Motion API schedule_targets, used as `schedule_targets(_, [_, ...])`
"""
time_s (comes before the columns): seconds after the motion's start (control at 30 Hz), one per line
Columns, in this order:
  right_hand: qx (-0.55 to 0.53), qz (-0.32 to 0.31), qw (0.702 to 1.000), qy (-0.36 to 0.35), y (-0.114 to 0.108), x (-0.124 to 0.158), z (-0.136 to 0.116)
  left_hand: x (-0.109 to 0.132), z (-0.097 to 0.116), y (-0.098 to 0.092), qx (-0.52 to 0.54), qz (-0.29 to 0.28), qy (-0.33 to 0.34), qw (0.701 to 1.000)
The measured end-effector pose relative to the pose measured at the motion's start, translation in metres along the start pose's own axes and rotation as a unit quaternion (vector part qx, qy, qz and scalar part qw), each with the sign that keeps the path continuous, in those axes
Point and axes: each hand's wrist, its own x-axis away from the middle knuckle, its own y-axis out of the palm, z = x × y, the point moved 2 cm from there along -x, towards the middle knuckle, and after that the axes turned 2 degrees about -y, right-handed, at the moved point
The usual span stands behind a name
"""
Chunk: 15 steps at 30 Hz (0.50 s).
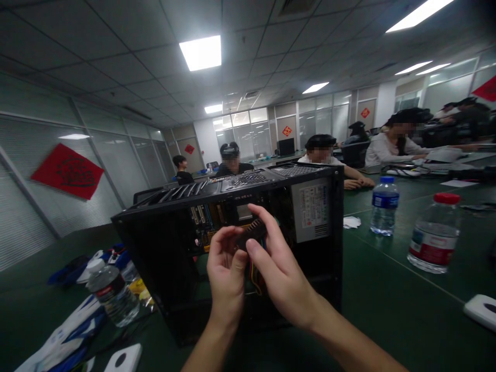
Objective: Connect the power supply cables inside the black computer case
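In front of an open black computer case (141, 248), both hands are raised and close together. They hold a small black connector (248, 236) with a row of pale teeth along its upper edge. My right hand (281, 263) pinches it between thumb and index finger. My left hand (227, 258) curls round its other end, fingers bent and thumb up against it. Coloured wires (254, 279) in yellow, red and blue hang just below. Behind the fingers show the motherboard slots (199, 214) and, at the upper right, the labelled power supply (312, 212). My palms hide part of the connector.
Water bottles stand left (112, 292) and right: one blue-capped (384, 206), one red-capped (436, 235). Gloves (72, 336) and a white device (124, 357) lie front left; another white device (480, 310) is at the right edge. Several people sit around the green table (391, 320).
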Motion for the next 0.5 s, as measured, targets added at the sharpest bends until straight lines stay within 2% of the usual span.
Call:
schedule_targets(0.1, [0.026, 0.056, 0.997, -0.044, 0.004, 0.003, 0.002, 0.005, 0.009, 0.004, -0.035, 0.036, 0.014, 0.999])
schedule_targets(0.2, [0.033, 0.123, 0.99, -0.068, 0.005, 0.004, 0.004, 0.011, 0.015, 0.009, -0.076, 0.053, -0.012, 0.996])
schedule_targets(0.27, [0.031, 0.153, 0.985, -0.072, 0.004, 0.005, 0.006, 0.015, 0.016, 0.012, -0.094, 0.039, -0.051, 0.994])
schedule_targets(0.37, [0.031, 0.177, 0.982, -0.063, 0.003, 0.004, 0.009, 0.017, 0.018, 0.016, -0.104, -0.014, -0.116, 0.988])
schedule_targets(0.5, [0.048, 0.183, 0.981, -0.047, 0.001, 0.002, 0.013, 0.015, 0.023, 0.018, -0.111, -0.045, -0.135, 0.984])
